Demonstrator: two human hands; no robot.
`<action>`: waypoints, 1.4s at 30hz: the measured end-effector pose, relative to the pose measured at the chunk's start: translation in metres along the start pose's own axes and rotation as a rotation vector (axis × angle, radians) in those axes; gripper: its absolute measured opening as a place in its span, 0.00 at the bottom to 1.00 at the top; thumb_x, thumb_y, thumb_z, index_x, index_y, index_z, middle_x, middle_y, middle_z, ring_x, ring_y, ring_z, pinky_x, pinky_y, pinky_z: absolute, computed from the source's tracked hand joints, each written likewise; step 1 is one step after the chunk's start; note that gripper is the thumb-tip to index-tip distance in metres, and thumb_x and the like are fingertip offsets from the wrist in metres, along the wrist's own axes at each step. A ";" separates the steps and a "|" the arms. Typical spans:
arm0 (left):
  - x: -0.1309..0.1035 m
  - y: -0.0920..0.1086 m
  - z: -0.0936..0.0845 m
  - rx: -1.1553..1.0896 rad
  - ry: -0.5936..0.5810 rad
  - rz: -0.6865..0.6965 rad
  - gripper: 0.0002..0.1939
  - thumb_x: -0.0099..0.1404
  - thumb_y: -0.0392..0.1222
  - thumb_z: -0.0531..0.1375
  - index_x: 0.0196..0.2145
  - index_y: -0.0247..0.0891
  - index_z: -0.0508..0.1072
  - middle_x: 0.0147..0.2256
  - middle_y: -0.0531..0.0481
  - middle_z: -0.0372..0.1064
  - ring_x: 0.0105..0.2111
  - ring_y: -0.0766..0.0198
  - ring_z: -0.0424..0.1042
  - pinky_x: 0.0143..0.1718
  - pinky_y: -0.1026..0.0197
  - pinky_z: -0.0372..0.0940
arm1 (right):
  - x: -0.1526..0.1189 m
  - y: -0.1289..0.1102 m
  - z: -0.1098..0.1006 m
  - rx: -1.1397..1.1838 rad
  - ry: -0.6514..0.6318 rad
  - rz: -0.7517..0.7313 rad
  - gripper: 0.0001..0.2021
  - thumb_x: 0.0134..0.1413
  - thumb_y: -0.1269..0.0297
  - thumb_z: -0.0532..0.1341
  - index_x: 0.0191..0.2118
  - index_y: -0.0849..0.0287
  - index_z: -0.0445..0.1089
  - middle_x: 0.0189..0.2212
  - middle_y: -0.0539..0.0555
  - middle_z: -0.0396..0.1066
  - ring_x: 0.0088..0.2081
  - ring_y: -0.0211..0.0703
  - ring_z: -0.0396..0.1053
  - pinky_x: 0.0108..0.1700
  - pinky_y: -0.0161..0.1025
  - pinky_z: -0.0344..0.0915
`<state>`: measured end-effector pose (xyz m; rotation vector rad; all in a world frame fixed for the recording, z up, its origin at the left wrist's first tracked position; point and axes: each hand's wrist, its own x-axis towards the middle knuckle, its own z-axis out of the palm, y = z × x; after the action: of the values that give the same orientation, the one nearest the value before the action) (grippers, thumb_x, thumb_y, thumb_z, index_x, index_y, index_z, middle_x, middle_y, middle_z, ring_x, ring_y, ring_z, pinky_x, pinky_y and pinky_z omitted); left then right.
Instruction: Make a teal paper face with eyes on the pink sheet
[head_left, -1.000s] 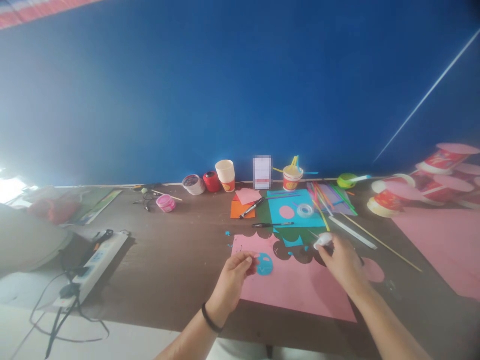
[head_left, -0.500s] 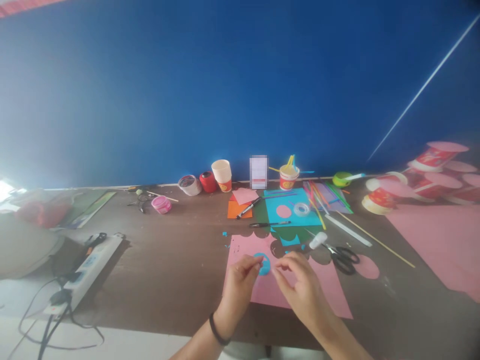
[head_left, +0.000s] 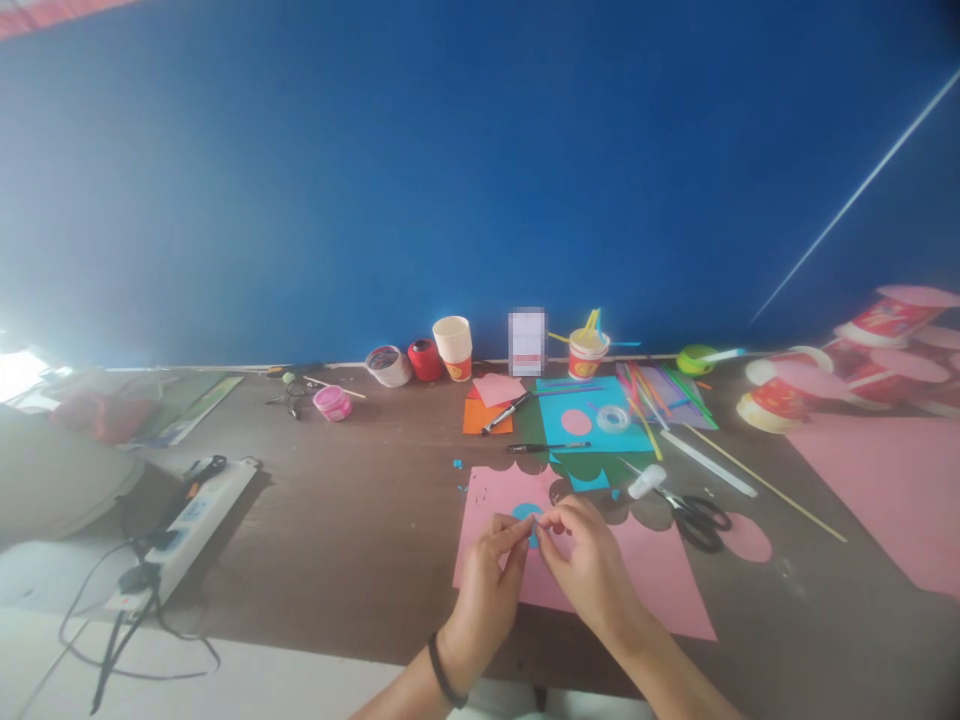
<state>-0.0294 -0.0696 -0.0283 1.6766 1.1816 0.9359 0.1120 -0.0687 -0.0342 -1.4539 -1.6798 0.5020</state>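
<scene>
My left hand (head_left: 491, 565) and my right hand (head_left: 589, 560) meet at their fingertips above the pink paper sheet (head_left: 652, 590), whose far edge is cut in scallops. Both are closed in a pinch; anything between the fingers is too small to make out. Just under and behind the fingertips shows a blue paper circle (head_left: 527, 511), partly hidden by them. To the right of my right hand lie black-handled scissors (head_left: 702, 520) and a small white bottle (head_left: 646, 482). A pink paper circle (head_left: 748, 538) lies beside the scissors.
Behind the pink sheet are a blue sheet (head_left: 555, 400), a tape roll (head_left: 613, 419), a black pen (head_left: 547, 447) and coloured strips (head_left: 652, 395). Paper cups (head_left: 453, 350) stand along the wall. A power strip (head_left: 191, 525) lies left; decorated cups (head_left: 780, 400) stand right.
My hands have come together, so their fingertips now meet where a gap was before. The whole view has shifted slightly, with the table things appearing a little further right.
</scene>
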 end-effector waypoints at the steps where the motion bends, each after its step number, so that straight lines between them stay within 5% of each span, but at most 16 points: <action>1: 0.000 -0.001 -0.001 0.011 0.004 0.001 0.15 0.66 0.38 0.50 0.47 0.42 0.72 0.32 0.50 0.66 0.33 0.65 0.66 0.35 0.64 0.60 | 0.000 0.002 0.000 0.018 -0.013 0.032 0.06 0.53 0.68 0.55 0.26 0.58 0.64 0.25 0.50 0.62 0.31 0.42 0.62 0.35 0.37 0.59; 10: 0.008 -0.032 -0.028 0.157 0.049 0.015 0.12 0.61 0.31 0.53 0.39 0.39 0.74 0.34 0.48 0.70 0.34 0.63 0.69 0.35 0.63 0.63 | 0.017 0.027 -0.004 0.022 -0.255 0.310 0.11 0.52 0.59 0.56 0.25 0.58 0.68 0.23 0.49 0.68 0.27 0.40 0.65 0.30 0.33 0.59; 20: 0.003 -0.029 -0.022 0.520 -0.222 0.291 0.17 0.60 0.26 0.49 0.41 0.37 0.72 0.39 0.45 0.66 0.39 0.60 0.64 0.41 0.58 0.64 | 0.029 0.024 0.018 -0.121 -0.316 0.202 0.07 0.49 0.68 0.55 0.24 0.58 0.69 0.27 0.52 0.71 0.32 0.42 0.68 0.33 0.34 0.60; 42: 0.011 -0.038 -0.019 0.690 -0.285 0.319 0.20 0.57 0.23 0.48 0.44 0.36 0.66 0.41 0.45 0.61 0.39 0.59 0.61 0.42 0.56 0.64 | 0.032 0.023 0.024 -0.326 -0.288 0.138 0.09 0.48 0.74 0.56 0.23 0.57 0.69 0.26 0.52 0.72 0.32 0.43 0.69 0.30 0.34 0.59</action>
<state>-0.0557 -0.0483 -0.0564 2.5098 1.1243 0.4507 0.1079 -0.0279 -0.0547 -1.8112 -1.9652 0.5516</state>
